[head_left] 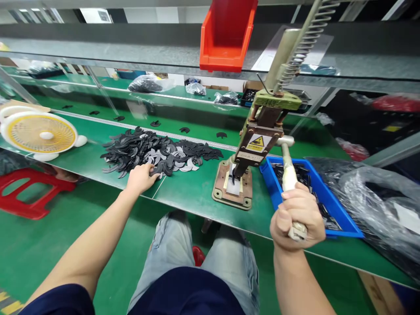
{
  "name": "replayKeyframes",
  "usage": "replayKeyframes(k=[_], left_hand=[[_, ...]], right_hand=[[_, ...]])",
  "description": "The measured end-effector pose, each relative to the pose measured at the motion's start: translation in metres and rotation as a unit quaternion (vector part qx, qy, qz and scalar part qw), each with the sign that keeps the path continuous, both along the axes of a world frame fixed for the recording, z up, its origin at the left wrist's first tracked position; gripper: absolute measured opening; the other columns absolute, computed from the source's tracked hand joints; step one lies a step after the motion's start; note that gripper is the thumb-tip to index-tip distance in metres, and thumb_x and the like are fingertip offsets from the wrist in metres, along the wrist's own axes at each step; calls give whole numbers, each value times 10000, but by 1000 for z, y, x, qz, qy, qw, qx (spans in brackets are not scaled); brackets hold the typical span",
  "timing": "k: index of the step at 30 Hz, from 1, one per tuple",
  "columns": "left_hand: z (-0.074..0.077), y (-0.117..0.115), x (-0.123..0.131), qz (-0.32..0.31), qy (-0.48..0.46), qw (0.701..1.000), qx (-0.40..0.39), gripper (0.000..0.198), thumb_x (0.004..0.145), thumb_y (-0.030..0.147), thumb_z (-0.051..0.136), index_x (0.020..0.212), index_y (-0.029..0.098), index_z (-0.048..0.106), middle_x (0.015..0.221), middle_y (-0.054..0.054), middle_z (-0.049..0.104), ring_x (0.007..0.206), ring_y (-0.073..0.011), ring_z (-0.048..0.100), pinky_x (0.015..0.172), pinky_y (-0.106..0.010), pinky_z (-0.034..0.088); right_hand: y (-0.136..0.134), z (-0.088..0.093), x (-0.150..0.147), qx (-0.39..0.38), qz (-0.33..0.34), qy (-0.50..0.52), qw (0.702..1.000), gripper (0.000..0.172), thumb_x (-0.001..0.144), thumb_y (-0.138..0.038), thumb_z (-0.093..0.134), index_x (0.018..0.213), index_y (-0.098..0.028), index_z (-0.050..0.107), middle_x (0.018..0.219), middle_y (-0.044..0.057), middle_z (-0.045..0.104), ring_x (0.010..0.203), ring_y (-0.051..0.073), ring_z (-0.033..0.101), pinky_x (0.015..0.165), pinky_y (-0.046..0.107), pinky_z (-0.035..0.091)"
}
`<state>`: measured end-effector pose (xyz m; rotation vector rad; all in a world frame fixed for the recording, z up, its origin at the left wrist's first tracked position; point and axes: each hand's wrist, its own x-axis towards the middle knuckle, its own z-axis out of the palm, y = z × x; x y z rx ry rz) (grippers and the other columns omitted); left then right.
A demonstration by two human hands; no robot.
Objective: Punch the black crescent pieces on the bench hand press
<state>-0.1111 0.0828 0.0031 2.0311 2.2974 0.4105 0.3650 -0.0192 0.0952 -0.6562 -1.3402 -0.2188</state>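
My right hand (pixel 298 216) is wrapped round the pale, worn lever handle (pixel 289 175) of a small hand press (pixel 259 140). The press stands on a bolted base plate (pixel 218 192), with a light grey piece (pixel 233 187) beneath its ram. My left hand (pixel 141 178) rests at the near edge of a pile of curved black and grey flat parts (pixel 138 148). Its thumb and forefinger are apart, touching the parts; the other fingertips are partly hidden.
Right of the press sits a blue bin (pixel 344 229) of dark parts, beside clear plastic bags (pixel 377 197). A white-and-yellow fan (pixel 41 131) lies at left. Single black parts (pixel 184 130) line the strip behind. A red bin (pixel 221 61) hangs over the shelf edge above.
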Motion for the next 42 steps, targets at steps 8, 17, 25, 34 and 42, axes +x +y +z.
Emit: replayKeyframes(k=[8,17,25,34,42], left_hand=[[19,6,34,-89,-135,987,27,356,878,421,693,1172,245,594,1042,-69,746,970,-273,729,873,-352,547],[7,5,158,-283,-224,931,-45,164,915,417,594,957,261,623,857,-39,690,754,-236,655,727,-351,503],[-15,13,197,-244,-359,893,-117,326,988,590,553,986,264,540,744,8,685,701,-209,703,662,-308,512],[11,44,250,-258,-404,865,-149,321,966,563,656,967,257,559,664,7,707,615,-220,728,583,-297,522],[9,55,260,-263,-402,862,-160,329,947,544,676,964,223,607,677,23,684,617,-176,698,572,-251,509]], right_hand=[[-5,0,0,-9,-2,-10,1000,203,857,-242,683,713,-263,542,652,-53,610,766,191,679,1046,607,580],[-11,-2,1,-20,16,-23,999,176,866,-168,666,757,-236,545,689,-41,614,822,200,683,1080,648,550],[-12,-3,2,-26,7,-30,999,180,903,-217,653,768,-253,539,680,-44,602,811,198,678,1062,617,570],[-8,-5,1,-7,4,-21,1000,185,900,-238,667,762,-251,545,671,-47,596,781,198,671,1041,640,575],[-11,-3,1,-21,-2,-28,999,172,912,-236,646,772,-256,547,687,-45,595,797,195,677,1062,629,562]])
